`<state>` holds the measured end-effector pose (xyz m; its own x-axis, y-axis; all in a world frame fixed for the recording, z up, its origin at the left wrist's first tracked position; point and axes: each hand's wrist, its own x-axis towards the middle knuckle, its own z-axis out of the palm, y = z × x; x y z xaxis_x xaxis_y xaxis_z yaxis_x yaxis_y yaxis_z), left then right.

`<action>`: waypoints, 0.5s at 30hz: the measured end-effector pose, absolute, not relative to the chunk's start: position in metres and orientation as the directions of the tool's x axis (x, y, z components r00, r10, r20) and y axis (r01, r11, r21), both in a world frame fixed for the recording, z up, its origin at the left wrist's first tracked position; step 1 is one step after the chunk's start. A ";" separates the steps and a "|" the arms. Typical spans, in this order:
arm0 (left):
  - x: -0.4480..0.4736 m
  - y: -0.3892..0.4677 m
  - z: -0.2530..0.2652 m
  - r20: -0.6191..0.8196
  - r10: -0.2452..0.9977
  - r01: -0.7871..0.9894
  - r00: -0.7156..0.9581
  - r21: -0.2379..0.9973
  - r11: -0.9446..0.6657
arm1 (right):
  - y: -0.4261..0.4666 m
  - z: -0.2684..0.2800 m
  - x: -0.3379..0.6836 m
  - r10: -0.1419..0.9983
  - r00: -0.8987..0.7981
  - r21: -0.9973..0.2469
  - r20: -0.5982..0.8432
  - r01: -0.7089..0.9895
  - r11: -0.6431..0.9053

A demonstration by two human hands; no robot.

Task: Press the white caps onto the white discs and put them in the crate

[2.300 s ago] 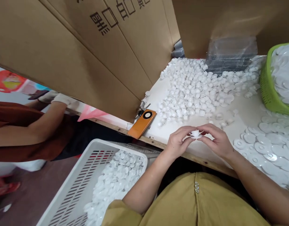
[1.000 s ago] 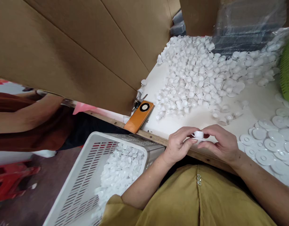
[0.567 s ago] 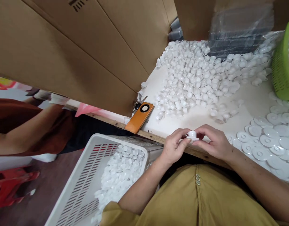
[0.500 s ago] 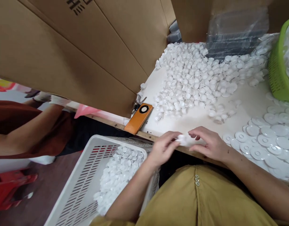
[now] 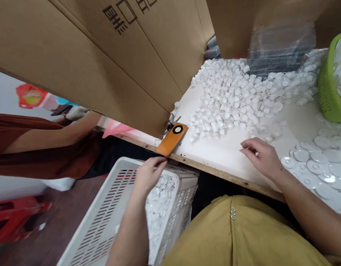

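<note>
My left hand (image 5: 150, 174) is over the white slatted basket (image 5: 119, 192), closed in a pinch just in front of the table edge. Whatever its fingers hold, if anything, is hidden. Below it in the basket lies a heap of small white plastic pieces (image 5: 161, 195), partly covered by my forearm. My right hand (image 5: 261, 157) is above the tabletop, thumb and fingertips drawn together; I cannot make out anything between them. Beyond it spreads a pile of tiny white cups (image 5: 231, 96). To its right lie flat round white saucers (image 5: 320, 157).
An orange phone (image 5: 170, 142) and keys (image 5: 169, 123) lie at the table's wooden edge (image 5: 215, 171). A tall cardboard box (image 5: 117, 66) walls the left. At right stands a green basket (image 5: 326, 87) of white pieces. Another person's arm (image 5: 59, 133) and a red stool (image 5: 17, 218) are left.
My left hand has moved left from the table edge to over the basket, and the white piece it held no longer shows. My right hand has moved right and forward, its fingers closing.
</note>
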<state>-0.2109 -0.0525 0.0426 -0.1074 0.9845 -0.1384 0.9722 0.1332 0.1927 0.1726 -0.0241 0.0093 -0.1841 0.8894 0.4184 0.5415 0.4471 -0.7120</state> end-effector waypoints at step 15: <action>-0.041 0.043 0.020 -0.014 0.971 0.970 0.238 0.044 -0.238 | -0.071 0.007 0.263 0.979 -0.131 -0.369 0.158 0.912 0.182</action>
<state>-0.0411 0.0431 0.0197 0.2383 0.9711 -0.0139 0.9704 -0.2375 0.0438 0.2630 -0.0712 0.0071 -0.1312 0.9788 0.1576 0.9116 0.1816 -0.3688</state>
